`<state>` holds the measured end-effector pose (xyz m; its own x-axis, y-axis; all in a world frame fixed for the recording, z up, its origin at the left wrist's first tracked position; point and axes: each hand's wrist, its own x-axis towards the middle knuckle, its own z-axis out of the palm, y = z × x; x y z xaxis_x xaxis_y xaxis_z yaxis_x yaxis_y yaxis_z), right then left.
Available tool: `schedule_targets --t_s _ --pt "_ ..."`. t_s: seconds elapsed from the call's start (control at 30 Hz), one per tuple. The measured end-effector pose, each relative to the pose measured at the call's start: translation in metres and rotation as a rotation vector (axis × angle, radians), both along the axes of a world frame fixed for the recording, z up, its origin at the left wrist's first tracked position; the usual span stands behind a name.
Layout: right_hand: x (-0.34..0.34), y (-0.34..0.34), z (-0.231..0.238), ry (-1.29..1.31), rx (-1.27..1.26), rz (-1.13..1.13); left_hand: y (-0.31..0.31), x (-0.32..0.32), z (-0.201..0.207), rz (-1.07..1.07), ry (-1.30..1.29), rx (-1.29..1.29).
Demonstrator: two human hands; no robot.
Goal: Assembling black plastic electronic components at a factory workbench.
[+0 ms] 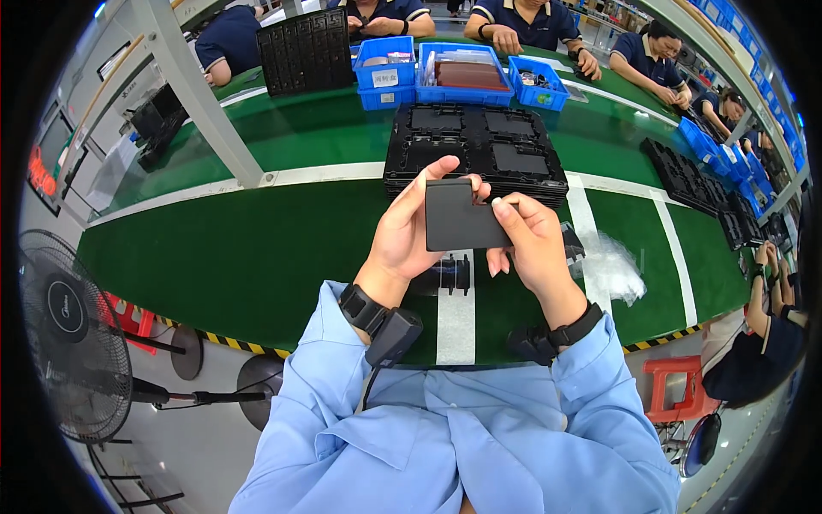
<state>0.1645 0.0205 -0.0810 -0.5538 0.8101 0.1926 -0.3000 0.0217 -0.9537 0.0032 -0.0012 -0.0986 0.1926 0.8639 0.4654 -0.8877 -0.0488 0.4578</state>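
Observation:
In front of me, above the green table, I hold a flat dark grey rectangular panel with a stepped notch at its upper right corner. My left hand supports it from the left, the thumb along the upper edge and the other fingers mostly hidden behind. My right hand grips the right side, thumb on the front near the notch. A small black part lies on the table below the panel. Right of my right hand are crumpled clear plastic bags and another dark piece, partly hidden by that hand.
A stack of black moulded trays stands beyond my hands. Blue bins sit behind it, and a grey post rises at left. Several co-workers sit along the far side and right. A fan stands at left, a red stool at right.

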Motion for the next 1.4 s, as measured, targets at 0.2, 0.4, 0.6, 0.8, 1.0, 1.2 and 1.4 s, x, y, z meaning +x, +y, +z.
schedule_targets --t_s 0.2,0.4,0.6,0.8,1.0,1.2,1.4 --pt "0.001 0.015 -0.004 -0.060 0.020 0.001 0.009 -0.005 -0.004 0.044 0.097 -0.100" --pt "0.007 0.007 -0.018 -0.063 -0.037 0.012 0.005 -0.007 -0.015 0.022 0.148 -0.104" --pt "0.012 0.007 -0.022 -0.024 -0.070 0.037 -0.003 -0.001 -0.013 0.119 0.347 -0.146" --pt "0.016 0.013 -0.022 -0.089 -0.053 -0.008 0.003 -0.005 -0.002 0.296 0.422 -0.182" --pt "0.017 0.014 -0.020 -0.118 -0.028 0.024 -0.004 -0.018 0.004 0.697 0.990 0.058" --pt "0.015 0.013 -0.026 0.257 -0.189 0.374 -0.015 -0.010 0.016 0.753 0.792 0.058" --pt "-0.002 0.010 -0.042 0.579 -0.446 0.866 -0.025 0.004 0.019 0.720 0.726 -0.015"
